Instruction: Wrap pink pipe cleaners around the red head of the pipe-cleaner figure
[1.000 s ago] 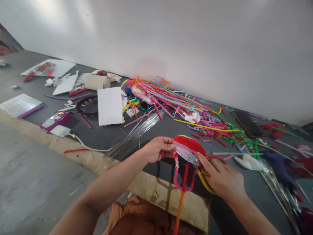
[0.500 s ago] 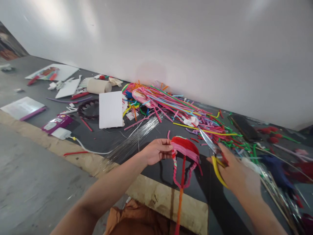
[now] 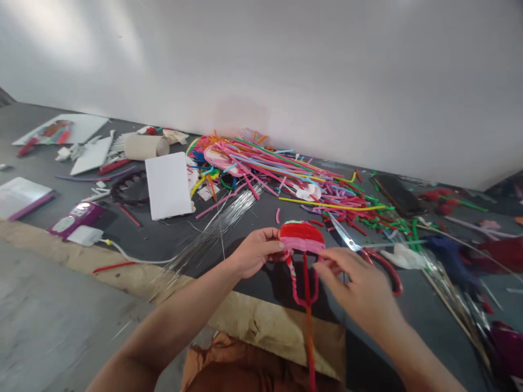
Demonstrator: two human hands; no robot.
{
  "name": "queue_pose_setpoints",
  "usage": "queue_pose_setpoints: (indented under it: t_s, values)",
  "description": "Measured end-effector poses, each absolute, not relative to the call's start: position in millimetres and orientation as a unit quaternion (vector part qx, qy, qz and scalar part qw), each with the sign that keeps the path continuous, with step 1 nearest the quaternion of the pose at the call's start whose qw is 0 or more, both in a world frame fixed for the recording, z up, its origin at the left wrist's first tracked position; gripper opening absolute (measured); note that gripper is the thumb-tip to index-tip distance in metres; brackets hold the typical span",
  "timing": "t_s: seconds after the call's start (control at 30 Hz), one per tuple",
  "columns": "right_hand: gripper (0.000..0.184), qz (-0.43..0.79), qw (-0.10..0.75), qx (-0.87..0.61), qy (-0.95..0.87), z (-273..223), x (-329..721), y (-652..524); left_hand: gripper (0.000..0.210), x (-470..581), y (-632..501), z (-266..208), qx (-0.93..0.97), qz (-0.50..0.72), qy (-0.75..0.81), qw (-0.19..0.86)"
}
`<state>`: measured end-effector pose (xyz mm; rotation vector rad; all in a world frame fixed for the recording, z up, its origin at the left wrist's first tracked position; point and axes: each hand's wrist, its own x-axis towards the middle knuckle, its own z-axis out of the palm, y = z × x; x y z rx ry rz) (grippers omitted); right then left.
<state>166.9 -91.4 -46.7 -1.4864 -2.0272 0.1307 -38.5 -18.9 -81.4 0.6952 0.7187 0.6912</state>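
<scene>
My left hand (image 3: 257, 253) pinches the left edge of a pipe-cleaner piece (image 3: 302, 234), with a red dome, a pink band below and a pale green top edge. From it hang a twisted pink-and-white strand and a pink loop, joined to a long red-to-orange stem (image 3: 309, 332). At the right end of the pink band, the fingers of my right hand (image 3: 347, 277) are closed on the piece. Scissors (image 3: 353, 245) with a red handle lie on the dark table just beyond my right hand, blades pointing up and left. A small pink offcut (image 3: 278, 215) lies beside the dome.
A heap of coloured pipe cleaners (image 3: 269, 169) lies against the wall. Thin metal wires (image 3: 216, 234), a white card (image 3: 168, 186), a dark headband (image 3: 128, 188) and a purple device (image 3: 77, 218) are to the left. A dark phone (image 3: 398, 195) lies at right.
My right hand has put the scissors down on the table and moved left to the pink band. A pink end has come off the dome's left edge. My left hand keeps its hold.
</scene>
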Motion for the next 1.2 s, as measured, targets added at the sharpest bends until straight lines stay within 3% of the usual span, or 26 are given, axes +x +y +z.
queue_pose_setpoints:
  t_s: [0.23, 0.7, 1.0, 1.2]
  values:
    - [0.011, 0.086, 0.387, -0.492, -0.775, -55, 124, -74, 0.030, -42, -22, -75, 0.310, 0.353, 0.327, 0.820]
    - [0.006, 0.122, 0.411, -0.477, -0.768, -63, 133, -67, 0.033, -38, -23, -76, 0.288, 0.351, 0.323, 0.830]
    - [0.014, 0.047, 0.381, -0.449, -0.807, -67, 132, -65, 0.033, -37, -22, -78, 0.294, 0.359, 0.326, 0.824]
    - [0.006, -0.028, 0.312, -0.454, -0.834, -67, 128, -63, 0.032, -38, -23, -79, 0.313, 0.358, 0.331, 0.815]
